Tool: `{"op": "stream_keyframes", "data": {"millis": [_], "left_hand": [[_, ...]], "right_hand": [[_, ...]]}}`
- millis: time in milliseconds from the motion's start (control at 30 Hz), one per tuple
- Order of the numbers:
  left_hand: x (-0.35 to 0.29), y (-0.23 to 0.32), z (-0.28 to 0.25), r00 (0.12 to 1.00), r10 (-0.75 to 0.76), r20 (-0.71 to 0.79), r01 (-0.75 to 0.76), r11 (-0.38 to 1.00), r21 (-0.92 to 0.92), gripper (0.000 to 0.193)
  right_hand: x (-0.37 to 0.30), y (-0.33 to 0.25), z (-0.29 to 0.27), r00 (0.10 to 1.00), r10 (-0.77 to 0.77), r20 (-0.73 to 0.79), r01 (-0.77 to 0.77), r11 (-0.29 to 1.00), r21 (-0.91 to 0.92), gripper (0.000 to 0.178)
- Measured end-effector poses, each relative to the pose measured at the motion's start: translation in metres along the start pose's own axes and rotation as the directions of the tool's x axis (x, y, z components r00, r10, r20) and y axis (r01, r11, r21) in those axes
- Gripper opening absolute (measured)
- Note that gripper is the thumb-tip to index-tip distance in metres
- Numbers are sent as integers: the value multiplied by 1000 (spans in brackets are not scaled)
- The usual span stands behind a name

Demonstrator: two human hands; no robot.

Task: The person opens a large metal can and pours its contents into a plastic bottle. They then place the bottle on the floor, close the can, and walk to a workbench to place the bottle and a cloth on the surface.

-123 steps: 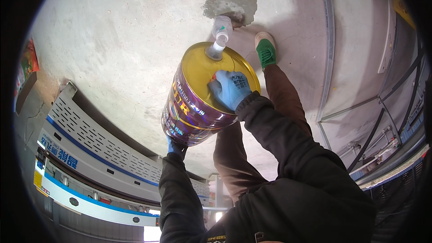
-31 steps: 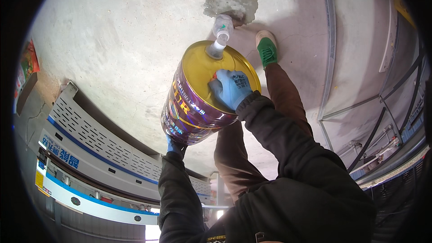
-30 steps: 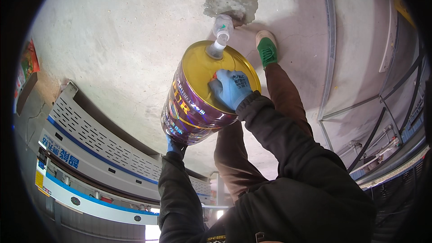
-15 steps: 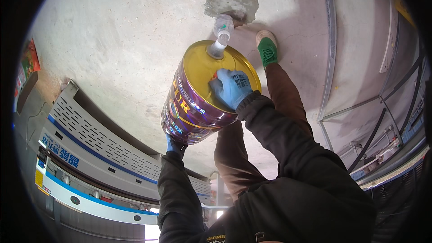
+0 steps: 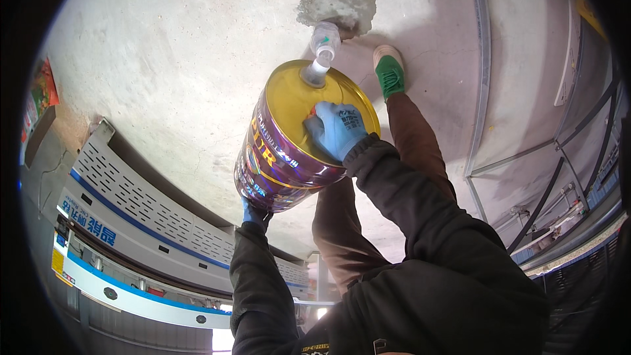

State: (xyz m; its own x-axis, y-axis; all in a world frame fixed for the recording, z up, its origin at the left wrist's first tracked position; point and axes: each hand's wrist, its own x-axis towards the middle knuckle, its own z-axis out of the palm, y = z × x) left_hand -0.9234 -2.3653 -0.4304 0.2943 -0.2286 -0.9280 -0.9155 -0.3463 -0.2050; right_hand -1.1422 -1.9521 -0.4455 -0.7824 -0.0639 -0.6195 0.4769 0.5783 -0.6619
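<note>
- Here's the can (image 5: 282, 151), purple round the side and gold on top, tipped over in the person's two gloved hands, its top facing the spot where the bottle sits.
- The right hand (image 5: 340, 133), in pale blue, is curled into a fist at the gold top, fingers folded tight; a bit of red peeks out by the thumb.
- Down at the can's lower end, the left hand (image 5: 255, 215) is pressed against it from below; its fingers are mostly hidden, so I can't tell how far they curl.
- Look at the spout (image 5: 314, 75), pale and see-through, poking from the top near the rim and lined up with the neck of the bottle (image 5: 325, 38).
- That bottle is clear with a green mark; whether spout and neck touch, I can't make out.
- Just past it, a dark wet patch (image 5: 336, 0) with a ragged edge spreads over the grey floor (image 5: 164, 59).
- A green shoe (image 5: 390, 73) is planted to the right of the bottle.
- Over on the person's left runs a long white machine (image 5: 151, 210), slotted and blue-striped.
</note>
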Motion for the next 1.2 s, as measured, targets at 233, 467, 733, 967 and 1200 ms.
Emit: {"op": "stream_keyframes", "data": {"millis": [233, 467, 733, 967, 1200], "left_hand": [[-6, 0, 5, 1000, -8, -9, 8, 1000, 26, 84], [-9, 1, 7, 998, -46, -39, 44, 998, -40, 84], [-5, -2, 3, 998, -32, -56, 31, 999, -10, 84], [-6, -1, 4, 997, -48, -63, 45, 998, -51, 83], [-8, 0, 3, 997, -40, -69, 38, 999, -27, 84]], "right_hand": [[0, 1, 0, 1000, 11, 13, -11, 1000, -17, 26], [0, 1, -1, 1000, 13, 12, -13, 1000, -2, 27], [0, 1, 0, 1000, -17, -25, 17, 1000, 13, 25], [0, 2, 2, 999, -11, -32, 11, 1000, 11, 25], [0, 1, 2, 1000, 4, -13, -5, 1000, -12, 26]]}}
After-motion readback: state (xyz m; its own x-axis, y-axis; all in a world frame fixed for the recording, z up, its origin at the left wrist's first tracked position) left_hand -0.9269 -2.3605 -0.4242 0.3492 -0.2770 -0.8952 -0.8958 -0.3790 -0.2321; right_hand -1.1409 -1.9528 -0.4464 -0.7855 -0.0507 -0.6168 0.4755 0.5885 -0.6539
